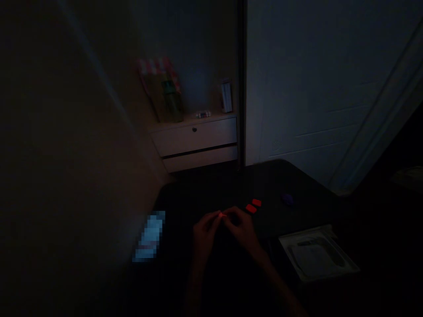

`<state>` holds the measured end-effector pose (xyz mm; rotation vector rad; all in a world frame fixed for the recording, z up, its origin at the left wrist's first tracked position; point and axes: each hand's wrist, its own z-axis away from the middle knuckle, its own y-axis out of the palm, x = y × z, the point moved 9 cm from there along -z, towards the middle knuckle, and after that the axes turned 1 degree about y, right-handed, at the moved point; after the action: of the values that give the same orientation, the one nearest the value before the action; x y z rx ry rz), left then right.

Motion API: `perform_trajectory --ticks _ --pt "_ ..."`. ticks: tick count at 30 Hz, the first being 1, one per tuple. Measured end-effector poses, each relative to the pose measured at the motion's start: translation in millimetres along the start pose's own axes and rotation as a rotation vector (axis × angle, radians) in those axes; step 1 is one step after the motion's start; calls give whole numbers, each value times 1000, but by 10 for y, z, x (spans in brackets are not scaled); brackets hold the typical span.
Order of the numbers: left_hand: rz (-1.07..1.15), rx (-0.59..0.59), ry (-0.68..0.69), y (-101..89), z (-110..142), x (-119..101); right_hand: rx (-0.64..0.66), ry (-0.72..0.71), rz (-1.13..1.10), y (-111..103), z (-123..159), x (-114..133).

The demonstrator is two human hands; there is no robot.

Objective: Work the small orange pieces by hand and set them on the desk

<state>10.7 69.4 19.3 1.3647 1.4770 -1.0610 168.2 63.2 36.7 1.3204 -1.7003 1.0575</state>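
In dim light my left hand (205, 229) and my right hand (240, 224) meet over the dark table (198, 196). The fingertips of both pinch one small glowing red-orange piece (222, 215); most of it is covered, so its kind does not show. Just beyond my right hand lie two flat, bright red rectangular pieces, a nearer one (250, 208) and a farther one (257, 202), close together on the table. A small purple object (287, 199) rests farther right, too dark to identify.
A lit, pixelated screen-like rectangle (149, 237) is at the left. A pale flat package (319, 253) sits low at the right. Behind the table stand a white drawer unit (198, 136), with a green bottle (172, 101) on it, and a pale panel (297, 88).
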Motion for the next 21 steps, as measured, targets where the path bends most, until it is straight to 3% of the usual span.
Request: perform_trajectory --ticks 8,21 --pt "12 -55 -66 -15 -2 36 -24 -13 -17 -11 1 -6" --pt "-72 -10 58 -19 -12 -21 -2 -15 -8 5 2 -24"
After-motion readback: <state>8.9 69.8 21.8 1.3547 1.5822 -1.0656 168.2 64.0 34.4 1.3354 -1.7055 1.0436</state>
